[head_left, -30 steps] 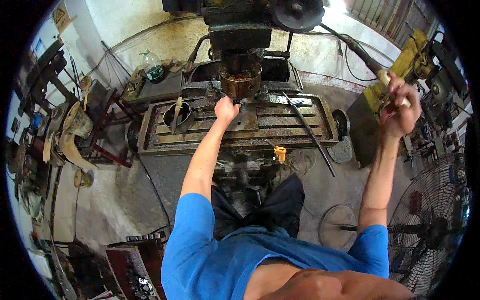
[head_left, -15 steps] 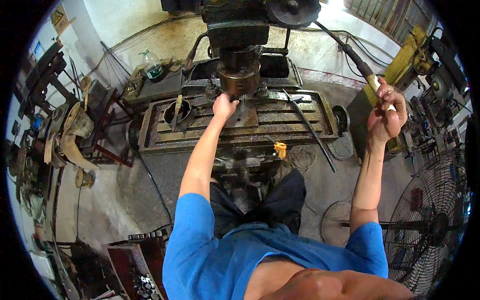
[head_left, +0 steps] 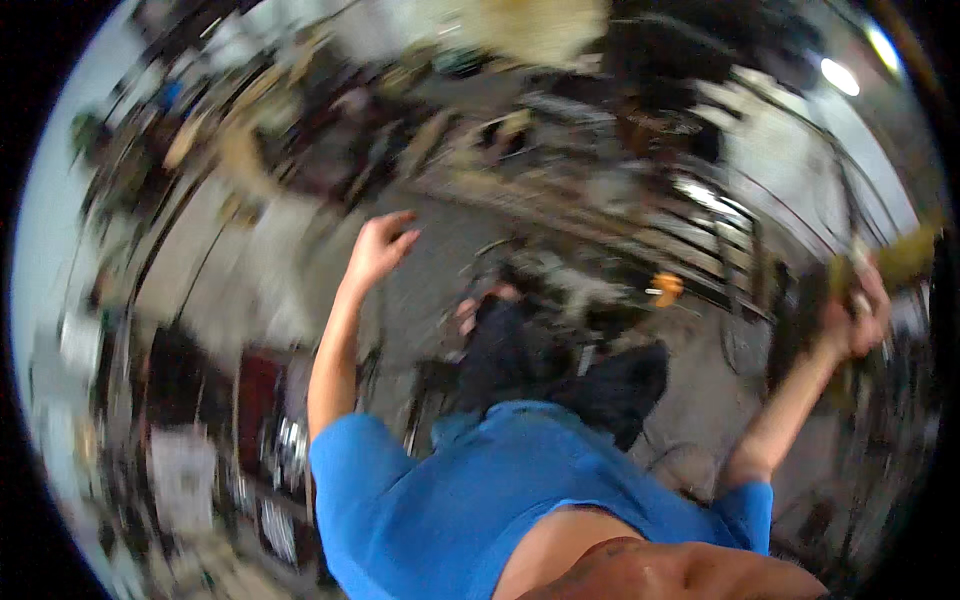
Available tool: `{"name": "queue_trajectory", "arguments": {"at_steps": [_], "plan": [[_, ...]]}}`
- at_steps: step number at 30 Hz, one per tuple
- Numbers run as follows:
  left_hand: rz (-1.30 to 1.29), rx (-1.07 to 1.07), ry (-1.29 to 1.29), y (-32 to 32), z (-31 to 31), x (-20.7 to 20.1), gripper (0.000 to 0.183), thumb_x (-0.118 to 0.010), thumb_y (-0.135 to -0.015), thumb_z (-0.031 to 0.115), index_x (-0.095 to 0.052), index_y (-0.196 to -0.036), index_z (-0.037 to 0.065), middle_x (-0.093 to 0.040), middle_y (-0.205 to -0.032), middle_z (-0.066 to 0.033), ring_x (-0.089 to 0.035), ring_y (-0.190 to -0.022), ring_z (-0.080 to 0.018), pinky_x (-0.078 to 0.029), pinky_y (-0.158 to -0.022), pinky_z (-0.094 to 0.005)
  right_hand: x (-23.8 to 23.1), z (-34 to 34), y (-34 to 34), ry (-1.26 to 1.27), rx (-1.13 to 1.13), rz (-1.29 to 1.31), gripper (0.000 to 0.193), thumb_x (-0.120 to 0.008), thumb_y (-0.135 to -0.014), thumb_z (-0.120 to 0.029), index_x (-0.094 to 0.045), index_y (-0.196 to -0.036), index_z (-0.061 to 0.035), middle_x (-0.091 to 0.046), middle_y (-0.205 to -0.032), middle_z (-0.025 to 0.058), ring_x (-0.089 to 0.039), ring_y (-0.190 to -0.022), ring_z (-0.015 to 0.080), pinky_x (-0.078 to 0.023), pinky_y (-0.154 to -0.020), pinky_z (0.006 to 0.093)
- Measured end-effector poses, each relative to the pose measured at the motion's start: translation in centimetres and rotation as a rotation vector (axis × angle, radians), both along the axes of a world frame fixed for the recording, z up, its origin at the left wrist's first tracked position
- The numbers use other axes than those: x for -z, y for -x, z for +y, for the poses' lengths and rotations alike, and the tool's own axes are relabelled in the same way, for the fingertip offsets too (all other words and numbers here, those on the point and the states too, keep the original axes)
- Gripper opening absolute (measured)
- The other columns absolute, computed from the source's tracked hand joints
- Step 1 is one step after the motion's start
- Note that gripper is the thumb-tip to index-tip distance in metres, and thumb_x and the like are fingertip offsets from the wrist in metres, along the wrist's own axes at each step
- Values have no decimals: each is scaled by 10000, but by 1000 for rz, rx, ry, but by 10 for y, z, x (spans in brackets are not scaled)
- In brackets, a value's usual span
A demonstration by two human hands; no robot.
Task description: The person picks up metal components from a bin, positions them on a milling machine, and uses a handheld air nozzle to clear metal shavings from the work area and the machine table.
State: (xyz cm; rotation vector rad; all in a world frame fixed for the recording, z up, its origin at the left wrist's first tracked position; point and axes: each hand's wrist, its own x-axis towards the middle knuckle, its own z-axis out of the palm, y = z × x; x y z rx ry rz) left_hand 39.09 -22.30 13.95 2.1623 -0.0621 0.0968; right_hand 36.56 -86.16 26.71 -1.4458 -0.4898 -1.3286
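The right hand (head_left: 858,322) was wrapped around the pale lever handle (head_left: 859,251), presumably because it projected within arm's reach right of the slotted table (head_left: 545,196), while the left hand (head_left: 377,250), apparently empty with fingers loosely parted, hung well apart from it above the floor (head_left: 432,232).

The head view is taken from the left of two fisheye cameras worn on the person's head. It faces steeply down and forward over the body. The shirt (head_left: 530,480) lies close to the lens, across the near middle. Both hands fall inside the field: left hand (head_left: 380,250) left of centre, right hand (head_left: 858,315) near the right margin. The machine (head_left: 690,70) stands farther off, far right; its bed (head_left: 600,215) runs aslant, showing the camera turned relative to it. Coverage is wide, the background blurred.
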Motion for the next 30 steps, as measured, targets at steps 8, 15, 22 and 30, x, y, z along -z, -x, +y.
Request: {"name": "queue_trajectory", "arguments": {"at_steps": [8, 15, 22, 30], "plan": [[279, -832, -396, 292, 192, 22, 390, -647, -715, 252, -604, -1037, 38, -638, -849, -182, -634, -651, -234, -482, -645, -346, -11, 6, -28, 644, 118, -506, 270, -580, -779, -44, -496, -982, 113, -585, -946, 239, -591, -877, 351, -477, -831, 475], [795, -1114, -421, 425, 188, 60, 398, -675, -658, 336, -639, -963, 83, -654, -785, -123, -647, -656, -240, -491, -692, -351, 6, -15, -42, 520, -39, -455, 271, -510, -811, -152, -547, -912, 96, -594, -905, 253, -593, -846, 355, -477, -803, 483], [965, -1123, -794, 430, 152, 64, 442, -689, -619, 383, -611, -945, 94, -621, -985, -130, -597, -927, -279, -478, -768, -390, 23, -32, -40, 357, 42, -271, 395, -421, -853, -246, -551, -918, 121, -571, -934, 280, -575, -845, 404, -444, -805, 551], [895, -1150, -808, 431, 138, 92, 258, -594, -665, 199, -602, -875, 48, -617, -951, -162, -597, -903, -317, -479, -762, -409, 1, -52, -44, 601, 81, -408, 258, -399, -879, -121, -531, -940, 93, -573, -898, 242, -565, -921, 404, -442, -835, 566]]}}
